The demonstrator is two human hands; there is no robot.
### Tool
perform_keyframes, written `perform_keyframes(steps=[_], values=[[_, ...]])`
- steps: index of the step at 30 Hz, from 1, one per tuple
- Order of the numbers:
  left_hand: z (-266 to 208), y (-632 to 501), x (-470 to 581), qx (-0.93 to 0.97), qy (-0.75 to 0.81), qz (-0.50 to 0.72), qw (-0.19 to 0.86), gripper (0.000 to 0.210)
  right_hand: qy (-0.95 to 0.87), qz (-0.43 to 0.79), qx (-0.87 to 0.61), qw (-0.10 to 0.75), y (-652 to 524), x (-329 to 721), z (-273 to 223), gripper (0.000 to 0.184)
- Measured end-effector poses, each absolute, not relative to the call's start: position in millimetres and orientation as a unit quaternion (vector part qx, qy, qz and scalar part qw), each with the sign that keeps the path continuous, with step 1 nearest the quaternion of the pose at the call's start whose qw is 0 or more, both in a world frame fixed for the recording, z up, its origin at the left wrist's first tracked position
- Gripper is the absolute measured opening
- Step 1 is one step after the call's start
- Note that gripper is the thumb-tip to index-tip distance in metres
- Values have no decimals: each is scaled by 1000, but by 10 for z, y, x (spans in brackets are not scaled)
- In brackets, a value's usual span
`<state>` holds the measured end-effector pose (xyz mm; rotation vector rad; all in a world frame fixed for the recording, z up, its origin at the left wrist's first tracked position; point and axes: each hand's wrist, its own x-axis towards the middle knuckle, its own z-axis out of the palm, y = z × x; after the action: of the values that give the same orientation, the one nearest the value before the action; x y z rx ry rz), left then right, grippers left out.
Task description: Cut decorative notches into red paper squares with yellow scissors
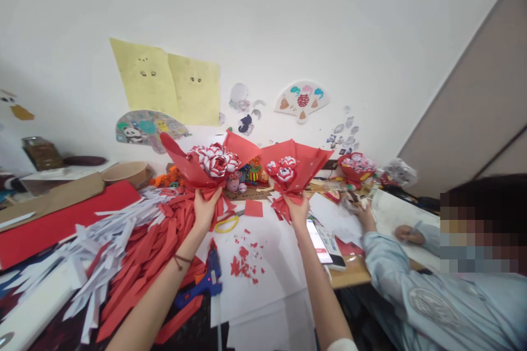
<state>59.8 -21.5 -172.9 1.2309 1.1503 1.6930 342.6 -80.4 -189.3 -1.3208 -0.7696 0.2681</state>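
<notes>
My left hand [206,209] is closed around the gathered base of a larger paper flower bouquet [214,161], its red-and-white blooms wrapped in red paper. In my right hand [297,208] is a smaller paper flower bouquet [285,169], also in red wrapping and gripped at its narrow base. Both bouquets are held upright, side by side, above the table. Below them lie yellow-handled scissors [226,224], a red paper square [253,208] and red paper scraps [246,262] on white sheets [272,307].
Folded red strips [144,252] and white strips [111,236] heap up at left, near a blue glue gun [209,279]. A phone [319,242] lies right. Beyond it a co-worker in a light blue jacket [432,296] sits with both hands over the table. Another bouquet [356,168] stands behind.
</notes>
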Motion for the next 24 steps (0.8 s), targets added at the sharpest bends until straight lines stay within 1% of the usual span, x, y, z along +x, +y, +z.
perform_keyframes(steps=[3,6,10,13,16,19,22,24], values=[[-1655,-231,591,475,530,658,245,66,-284,-1,-682,674,-838,3342,-1790,67],[-1565,-251,593,477,592,633,151,69,-232,-91,-731,635,-864,3253,-1711,65],[-1472,-289,613,493,638,589,52,66,-199,-150,-759,601,-907,3205,-1639,66],[-1440,-327,630,514,652,557,5,62,-191,-166,-765,592,-943,3200,-1608,64],[-1417,-375,648,530,656,537,-18,62,-192,-169,-764,592,-966,3191,-1598,62],[-1392,-430,669,539,653,532,-10,63,-190,-160,-761,600,-979,3196,-1615,63],[-1380,-453,680,540,644,541,29,63,-188,-132,-750,620,-974,3260,-1662,66],[-1381,-429,671,533,635,554,74,63,-197,-97,-736,640,-956,3344,-1702,68]])
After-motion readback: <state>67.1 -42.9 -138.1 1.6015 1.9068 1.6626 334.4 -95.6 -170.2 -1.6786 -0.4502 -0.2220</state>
